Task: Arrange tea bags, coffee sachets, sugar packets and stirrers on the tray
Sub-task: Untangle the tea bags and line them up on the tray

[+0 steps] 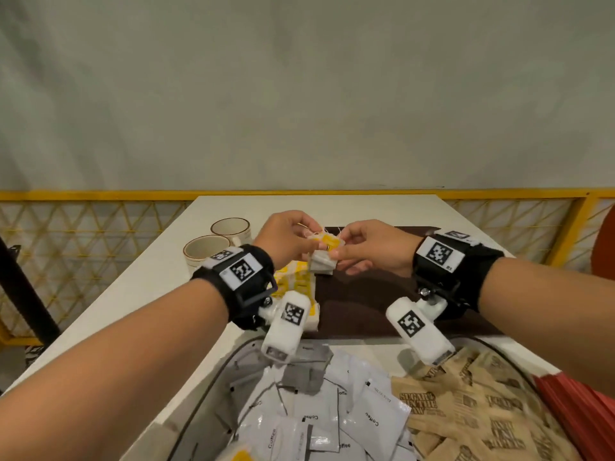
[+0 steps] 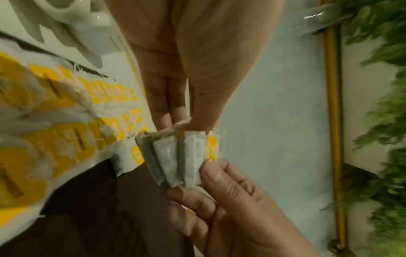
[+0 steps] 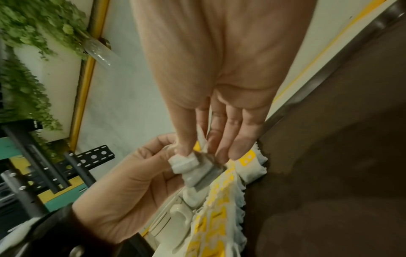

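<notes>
— What is held at the fingertips?

— A small clump of tea bags [image 1: 322,261] is pinched from both sides: by the left hand [image 1: 286,237] at its tags, by the right hand [image 1: 372,247] at its edge, above the dark tray [image 1: 366,304].

— What has been done?

— A row of yellow-tagged tea bags [image 1: 296,284] has been laid along the tray's left side.

— And what is left?

— Coffee sachets [image 1: 332,410] and sugar packets [image 1: 466,410] are seen unsorted in the near bin [image 1: 213,377]. Stirrers cannot be made out.

head downward; wrists close on shared tea bags [image 1: 322,261]
</notes>
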`<move>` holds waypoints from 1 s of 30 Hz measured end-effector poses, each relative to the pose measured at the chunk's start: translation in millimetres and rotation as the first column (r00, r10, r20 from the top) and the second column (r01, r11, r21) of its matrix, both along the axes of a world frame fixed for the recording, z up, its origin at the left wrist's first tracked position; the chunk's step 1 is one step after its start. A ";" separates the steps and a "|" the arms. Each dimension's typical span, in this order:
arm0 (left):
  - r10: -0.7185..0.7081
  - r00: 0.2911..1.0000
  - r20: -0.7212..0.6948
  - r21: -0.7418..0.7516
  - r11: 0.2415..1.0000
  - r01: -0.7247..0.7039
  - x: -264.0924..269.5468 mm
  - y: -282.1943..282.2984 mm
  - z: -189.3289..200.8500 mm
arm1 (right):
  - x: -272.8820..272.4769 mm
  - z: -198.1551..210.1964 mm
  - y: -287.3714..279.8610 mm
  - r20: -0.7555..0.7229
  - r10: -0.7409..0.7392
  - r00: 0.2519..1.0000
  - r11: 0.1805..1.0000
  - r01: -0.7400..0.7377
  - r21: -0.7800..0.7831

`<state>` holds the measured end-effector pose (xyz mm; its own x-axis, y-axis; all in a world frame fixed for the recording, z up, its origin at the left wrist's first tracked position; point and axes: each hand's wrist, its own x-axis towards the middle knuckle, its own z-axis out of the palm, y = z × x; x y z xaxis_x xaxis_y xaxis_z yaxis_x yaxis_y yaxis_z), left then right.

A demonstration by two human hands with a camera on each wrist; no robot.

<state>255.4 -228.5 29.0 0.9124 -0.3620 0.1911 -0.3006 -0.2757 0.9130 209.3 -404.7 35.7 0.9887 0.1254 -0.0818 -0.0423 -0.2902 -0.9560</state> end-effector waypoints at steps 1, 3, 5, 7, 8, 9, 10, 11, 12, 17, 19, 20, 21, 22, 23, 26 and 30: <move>-0.009 1.000 -0.028 -0.002 1.000 0.009 5.1 -6.2 -1.6 | 3.1 -2.3 -3.0 0.010 -0.042 0.999 0.999 0.042 -0.017; -0.048 0.997 -0.053 0.039 0.998 0.050 13.7 -16.8 -5.9 | 10.4 -6.5 -9.6 0.022 -0.104 0.994 0.994 0.105 -0.037; -0.111 0.992 -0.057 0.119 0.986 0.117 19.5 -24.6 -9.4 | 17.7 -10.5 -15.5 0.040 -0.128 0.991 0.988 0.131 -0.077; -0.157 0.986 -0.060 0.203 0.965 0.166 25.0 -27.9 -10.9 | 24.4 -14.9 -20.3 0.058 -0.128 0.990 0.978 0.136 -0.157; -0.174 0.983 -0.063 0.242 0.953 0.184 28.1 -28.0 -10.6 | 26.9 -17.0 -21.8 0.063 -0.123 0.990 0.971 0.134 -0.197; -0.186 0.980 -0.073 0.273 0.941 0.199 31.0 -27.3 -9.9 | 29.0 -19.3 -22.7 0.062 -0.117 0.991 0.967 0.128 -0.220; -0.191 0.978 -0.083 0.300 0.931 0.208 34.7 -26.3 -9.4 | 30.6 -22.0 -23.0 0.053 -0.110 0.993 0.966 0.119 -0.227; -0.189 0.978 -0.089 0.327 0.922 0.208 38.0 -25.3 -8.2 | 32.3 -24.6 -22.8 0.042 -0.103 0.994 0.967 0.110 -0.231; -0.183 0.979 -0.090 0.351 0.914 0.203 40.9 -24.5 -7.0 | 33.3 -27.1 -22.0 0.033 -0.099 0.995 0.967 0.104 -0.233; -0.188 0.977 -0.104 0.448 0.868 0.215 46.7 -21.9 -5.4 | 35.8 -36.6 -18.1 0.001 -0.096 0.995 0.965 0.093 -0.244; -0.178 0.978 -0.107 0.466 0.860 0.208 47.2 -22.9 -6.4 | 34.2 -38.1 -17.3 0.002 -0.082 0.997 0.964 0.080 -0.254; -0.168 0.981 -0.099 0.476 0.858 0.195 47.5 -24.2 -6.6 | 33.1 -38.6 -16.7 0.000 -0.075 0.997 0.965 0.073 -0.251; -0.158 0.984 -0.084 0.487 0.855 0.179 47.2 -25.6 -6.9 | 32.3 -39.3 -15.7 0.001 -0.070 0.998 0.967 0.068 -0.246; -0.147 0.987 -0.067 0.496 0.853 0.161 47.4 -27.4 -7.3 | 31.2 -39.4 -14.7 0.003 -0.068 0.998 0.968 0.067 -0.243; -0.136 0.989 -0.056 0.502 0.853 0.145 47.3 -28.9 -7.6 | 30.5 -39.6 -13.3 0.003 -0.068 0.998 0.969 0.067 -0.239; -0.112 0.993 -0.041 0.526 0.843 0.117 49.4 -31.0 -6.9 | 27.9 -39.7 -9.5 -0.019 -0.081 0.997 0.971 0.075 -0.228; -0.102 0.995 0.003 0.588 0.805 0.081 54.8 -28.7 3.2 | 26.6 -37.1 -9.4 -0.040 -0.091 0.995 0.960 0.077 -0.268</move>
